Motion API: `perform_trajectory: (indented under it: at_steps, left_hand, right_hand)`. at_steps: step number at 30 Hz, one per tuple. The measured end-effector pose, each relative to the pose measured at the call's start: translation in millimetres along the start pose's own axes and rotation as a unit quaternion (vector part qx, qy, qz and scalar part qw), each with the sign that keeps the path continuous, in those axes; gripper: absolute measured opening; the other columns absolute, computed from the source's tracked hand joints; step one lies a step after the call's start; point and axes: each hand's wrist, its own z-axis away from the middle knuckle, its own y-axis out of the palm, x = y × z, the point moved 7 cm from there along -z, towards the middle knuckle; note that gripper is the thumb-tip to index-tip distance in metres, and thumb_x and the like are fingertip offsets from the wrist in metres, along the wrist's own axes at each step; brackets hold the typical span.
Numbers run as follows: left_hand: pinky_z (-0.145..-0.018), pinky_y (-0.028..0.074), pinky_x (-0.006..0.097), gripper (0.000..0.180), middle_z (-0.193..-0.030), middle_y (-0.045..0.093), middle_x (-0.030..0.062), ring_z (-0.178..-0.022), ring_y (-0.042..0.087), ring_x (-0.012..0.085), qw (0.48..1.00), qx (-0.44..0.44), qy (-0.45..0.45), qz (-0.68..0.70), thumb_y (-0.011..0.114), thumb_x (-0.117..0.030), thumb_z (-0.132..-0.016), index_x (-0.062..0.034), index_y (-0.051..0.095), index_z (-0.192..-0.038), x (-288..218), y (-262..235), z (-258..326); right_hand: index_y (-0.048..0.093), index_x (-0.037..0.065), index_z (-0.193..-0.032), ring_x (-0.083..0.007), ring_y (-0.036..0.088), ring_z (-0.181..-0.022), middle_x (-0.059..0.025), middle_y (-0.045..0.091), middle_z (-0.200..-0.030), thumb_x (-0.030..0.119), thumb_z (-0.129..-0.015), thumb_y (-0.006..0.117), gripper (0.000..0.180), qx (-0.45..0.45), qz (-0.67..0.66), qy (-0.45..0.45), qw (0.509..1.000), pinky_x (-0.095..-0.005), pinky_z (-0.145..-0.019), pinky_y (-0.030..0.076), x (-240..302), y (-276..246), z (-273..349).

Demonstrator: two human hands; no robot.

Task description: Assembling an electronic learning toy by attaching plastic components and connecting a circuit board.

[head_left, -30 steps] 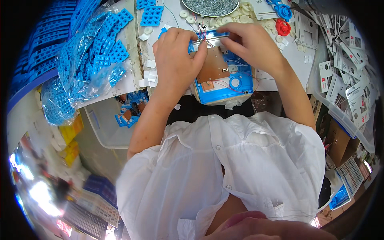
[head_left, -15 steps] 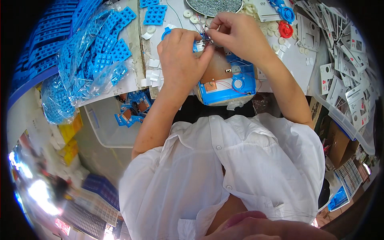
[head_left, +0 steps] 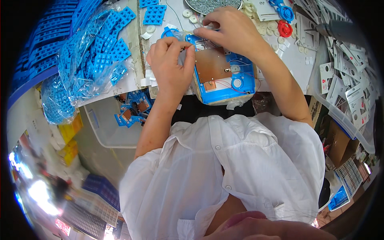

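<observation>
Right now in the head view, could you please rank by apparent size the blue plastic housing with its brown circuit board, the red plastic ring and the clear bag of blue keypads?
1. Clear bag of blue keypads
2. Blue plastic housing with brown circuit board
3. Red plastic ring

To my left on the table lie clear plastic bags stuffed with blue moulded parts. On my right, a clear plastic bin holds a heap of white printed cards with red and black marks. Lower right stands a brown cardboard box.
</observation>
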Motion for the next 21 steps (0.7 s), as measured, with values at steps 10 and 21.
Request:
perform_trajectory:
  at_steps: [10, 21]
  left_hand:
    - [-0.081, 0.048, 0.04, 0.009, -0.098, 0.062, 0.0111, -0.093, 0.059, 0.0302, 1.0, -0.028, -0.006, 0.01, 0.073, -0.007, -0.08, -0.0046, 0.07, -0.088, -1.8, 7.0, -9.3]
    - [-0.087, 0.039, 0.041, 0.011, -0.098, 0.063, 0.0025, -0.096, 0.057, 0.0249, 0.998, 0.007, 0.062, 0.022, 0.076, -0.008, -0.077, -0.0125, 0.074, -0.087, -19.0, 14.5, -14.6]
  right_hand:
    - [0.068, 0.001, -0.09, -0.0104, 0.063, -0.069, -0.004, 0.066, -0.078, 0.017, -0.09, 0.077, 0.018, 0.014, -0.231, 0.08, 0.97, -0.0271, -0.063, 0.05, -4.6, -9.1, 25.5]
    - [0.071, 0.002, -0.1, -0.0108, 0.064, -0.075, -0.004, 0.068, -0.084, 0.019, -0.088, 0.08, 0.023, 0.039, -0.283, 0.065, 0.956, -0.0265, -0.069, 0.053, 0.7, -6.6, 24.5]
